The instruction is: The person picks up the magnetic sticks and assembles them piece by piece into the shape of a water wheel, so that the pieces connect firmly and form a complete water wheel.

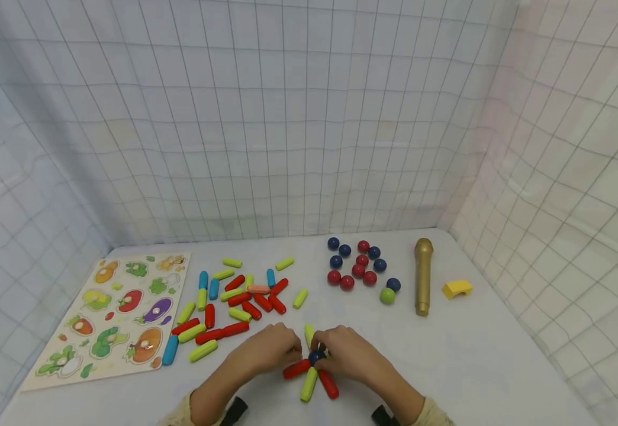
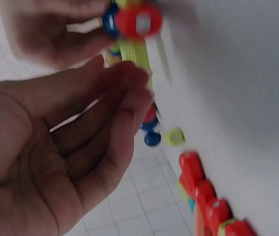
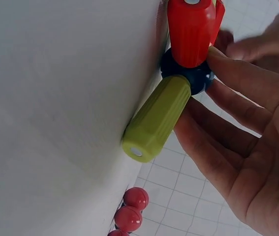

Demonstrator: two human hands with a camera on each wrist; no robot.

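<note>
Low in the middle of the head view both hands meet over a small star of pieces. A dark blue ball [image 1: 316, 357] forms its hub, with two red sticks [image 1: 295, 369] and two yellow-green sticks [image 1: 309, 383] radiating from it on the white table. My right hand [image 1: 331, 350] pinches the blue ball [image 3: 188, 73] between thumb and fingers, beside a red stick [image 3: 191, 29] and a yellow-green stick [image 3: 156, 118]. My left hand [image 1: 287, 349] curls its fingertips [image 2: 132, 86] against a yellow-green stick [image 2: 134, 54]; this view is blurred.
A vegetable puzzle board [image 1: 112, 313] lies at the left. Loose red, yellow-green and blue sticks [image 1: 234, 296] are scattered behind the hands. Red and blue balls [image 1: 359, 266], a green ball [image 1: 387, 296], a gold microphone [image 1: 422, 275] and a yellow arch block [image 1: 457, 288] sit at the right. Grid-patterned cloth walls enclose the table.
</note>
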